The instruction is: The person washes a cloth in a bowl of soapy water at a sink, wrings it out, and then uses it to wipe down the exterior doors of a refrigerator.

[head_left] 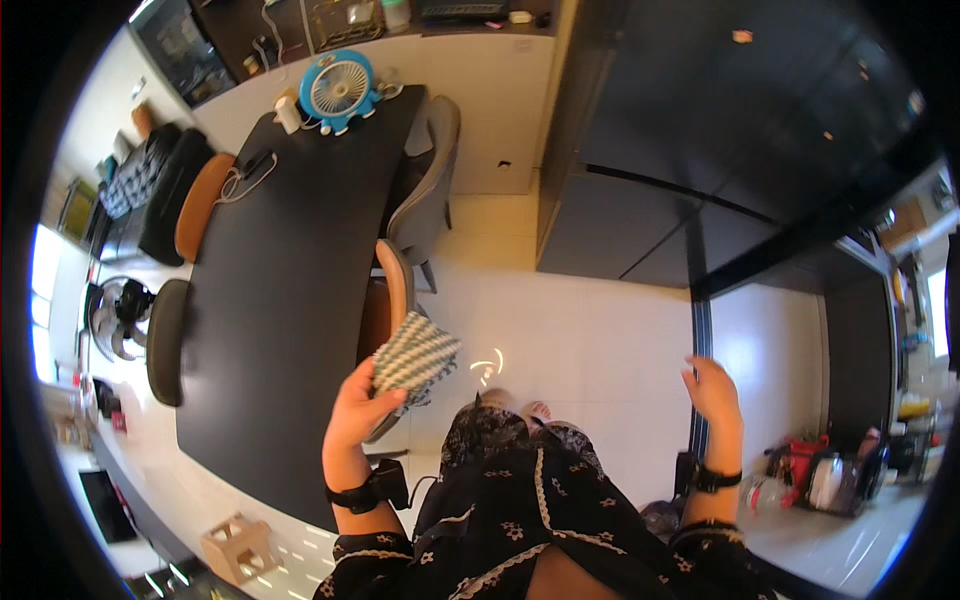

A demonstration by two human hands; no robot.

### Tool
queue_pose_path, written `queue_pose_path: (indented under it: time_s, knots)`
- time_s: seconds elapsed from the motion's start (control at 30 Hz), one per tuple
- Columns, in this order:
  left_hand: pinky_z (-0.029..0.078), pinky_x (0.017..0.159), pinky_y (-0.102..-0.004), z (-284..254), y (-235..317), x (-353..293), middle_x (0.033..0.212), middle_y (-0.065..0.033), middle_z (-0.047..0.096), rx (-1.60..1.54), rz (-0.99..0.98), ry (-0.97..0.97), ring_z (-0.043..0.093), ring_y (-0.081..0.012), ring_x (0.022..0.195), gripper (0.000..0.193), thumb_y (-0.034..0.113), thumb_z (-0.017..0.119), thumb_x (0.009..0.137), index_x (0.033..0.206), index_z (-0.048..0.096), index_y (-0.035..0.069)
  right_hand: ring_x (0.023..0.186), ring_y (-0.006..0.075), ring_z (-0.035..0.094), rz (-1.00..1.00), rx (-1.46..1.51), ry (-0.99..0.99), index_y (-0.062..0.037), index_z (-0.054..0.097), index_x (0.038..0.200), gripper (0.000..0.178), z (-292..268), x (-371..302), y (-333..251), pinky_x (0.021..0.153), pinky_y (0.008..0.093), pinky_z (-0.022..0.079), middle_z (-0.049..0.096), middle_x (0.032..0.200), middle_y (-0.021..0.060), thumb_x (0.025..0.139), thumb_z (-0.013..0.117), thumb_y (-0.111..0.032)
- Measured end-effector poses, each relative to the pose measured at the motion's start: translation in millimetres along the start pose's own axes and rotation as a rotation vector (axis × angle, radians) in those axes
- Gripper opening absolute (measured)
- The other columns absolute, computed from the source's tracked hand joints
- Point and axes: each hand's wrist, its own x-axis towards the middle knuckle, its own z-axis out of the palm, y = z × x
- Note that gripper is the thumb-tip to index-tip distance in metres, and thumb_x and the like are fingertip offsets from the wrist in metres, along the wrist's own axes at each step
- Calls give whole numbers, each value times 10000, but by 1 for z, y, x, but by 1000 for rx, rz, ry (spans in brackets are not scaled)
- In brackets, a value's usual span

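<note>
My left hand [358, 405] is closed on a folded striped cloth [418, 355], cream with dark grey-green bands. Its thumb lies along the near edge, and the other fingers go out of sight behind the cloth. The cloth is held up in front of the chairs, beside the long dark table [270, 320]. Out to the right, my right hand [712, 390] is raised over the floor near a dark sliding-door track. Its fingers are loosely curved and apart, and nothing shows in them. Both wrists wear black bands.
A blue fan [338, 90] stands at the table's far end, near a cable. Chairs such as a grey one [432, 190] and an orange-brown one [396, 275] line the table's right side. Tall dark cabinets [640, 220] rise ahead right. Bottles and bags [825, 480] sit on the right floor.
</note>
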Motion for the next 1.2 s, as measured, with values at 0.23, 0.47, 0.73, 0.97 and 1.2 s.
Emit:
queue_pose_path:
  time_s: [0.23,0.47,0.73,0.97,1.2]
  knots:
    - [390,930,-337,-9,50,14,1151,-148,557,-225,283,470,540,-218,1048,596,131,684,719,1224,433,-64,925,288,561,-466,407,-140,-41,573,1039,262,-25,238,-164,770,338,456,597,994,128,817,569,-180]
    - [388,921,-318,-70,67,67,1144,-123,561,-15,329,729,544,-198,1028,556,184,651,767,1222,432,-49,983,175,545,-627,822,-415,-42,496,1192,342,18,400,-278,830,300,441,576,1086,93,866,540,-136]
    - [384,878,-279,-82,76,126,1096,-87,563,15,261,1029,528,-154,974,454,120,604,797,1195,459,-44,869,148,562,-246,1107,-957,-105,400,1294,444,85,589,-420,736,314,474,576,1073,71,876,516,-199]
    - [389,888,-307,-41,47,150,1120,-110,542,-79,196,1532,527,-192,990,434,103,576,818,1207,440,-36,753,180,582,92,1158,-1013,-188,319,1348,559,219,748,-536,618,341,494,584,977,54,833,534,-201]
    - [350,919,-328,15,95,217,1164,-136,512,-145,-68,1793,470,-208,1038,509,172,617,810,1237,448,-47,741,217,569,428,1405,-1149,-220,391,1254,472,308,804,-589,623,368,478,569,938,67,814,559,-195]
